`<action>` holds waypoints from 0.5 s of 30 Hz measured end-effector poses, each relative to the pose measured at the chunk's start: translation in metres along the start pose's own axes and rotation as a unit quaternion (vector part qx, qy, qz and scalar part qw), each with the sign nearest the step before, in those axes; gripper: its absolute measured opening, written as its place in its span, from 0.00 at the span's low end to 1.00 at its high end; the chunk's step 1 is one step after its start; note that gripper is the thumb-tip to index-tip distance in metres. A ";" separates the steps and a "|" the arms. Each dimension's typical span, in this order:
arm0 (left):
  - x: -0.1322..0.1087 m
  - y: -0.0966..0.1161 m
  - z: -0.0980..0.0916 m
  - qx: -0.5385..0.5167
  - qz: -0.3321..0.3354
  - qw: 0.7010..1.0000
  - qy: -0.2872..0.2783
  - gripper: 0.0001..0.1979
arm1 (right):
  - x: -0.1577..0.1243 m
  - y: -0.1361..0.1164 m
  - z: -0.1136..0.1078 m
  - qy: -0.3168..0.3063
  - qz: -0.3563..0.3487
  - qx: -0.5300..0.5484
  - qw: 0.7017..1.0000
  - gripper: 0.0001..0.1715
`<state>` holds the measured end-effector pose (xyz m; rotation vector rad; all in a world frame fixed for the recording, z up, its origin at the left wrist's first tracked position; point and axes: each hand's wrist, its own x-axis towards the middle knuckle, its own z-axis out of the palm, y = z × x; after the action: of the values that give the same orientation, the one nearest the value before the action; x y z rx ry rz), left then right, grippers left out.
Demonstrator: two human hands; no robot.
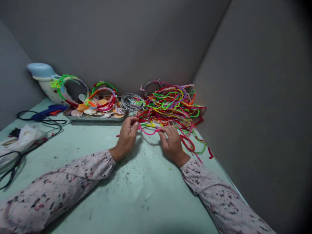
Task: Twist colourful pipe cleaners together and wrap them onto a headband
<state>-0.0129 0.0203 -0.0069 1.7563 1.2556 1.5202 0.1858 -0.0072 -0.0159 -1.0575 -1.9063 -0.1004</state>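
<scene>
A bright pink pipe cleaner (pixel 149 133) stretches between my two hands, sagging a little in the middle. My left hand (pixel 127 135) pinches one end between thumb and fingers. The other end is in the closed fingers of my right hand (pixel 170 142). Just behind it, a ring with yellow, green and purple wrapping (pixel 151 124) shows partly between the hands; whether they also grip it I cannot tell. Beyond the hands lies a tangled heap of coloured pipe cleaners (pixel 170 105), some trailing down past my right hand, with a red loop (pixel 187 143) beside it.
A metal tray (pixel 97 119) holds shells and fuzzy wrapped hoops (pixel 107 92). Coiled grey wire (pixel 133 102) lies at its right. A blue-lidded bottle (pixel 46 83), black cable (pixel 55 122) and plastic bag (pixel 21 139) sit on the left. Grey walls (pixel 255 97) border the table (pixel 136 201).
</scene>
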 end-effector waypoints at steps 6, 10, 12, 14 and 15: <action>-0.003 -0.003 0.005 -0.031 -0.035 0.999 -0.026 0.09 | 0.002 0.001 0.000 0.011 0.013 0.010 1.000 0.07; -0.002 -0.004 0.004 -0.005 -0.056 0.998 -0.034 0.10 | 0.002 0.000 0.001 0.015 0.015 0.017 1.000 0.07; -0.002 -0.005 0.005 0.003 -0.063 0.997 -0.045 0.11 | 0.003 0.000 0.001 0.014 0.017 0.020 1.000 0.07; -0.002 -0.005 0.006 0.001 -0.067 0.996 -0.059 0.14 | 0.003 0.000 0.000 0.010 0.022 0.021 0.999 0.07; -0.002 -0.005 0.006 0.001 -0.068 0.996 -0.064 0.14 | 0.003 0.000 0.000 0.007 0.024 0.021 0.999 0.07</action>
<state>-0.0086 0.0224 -0.0137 1.7029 1.2862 1.3099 0.1848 -0.0057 -0.0137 -1.0708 -1.8619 -0.0386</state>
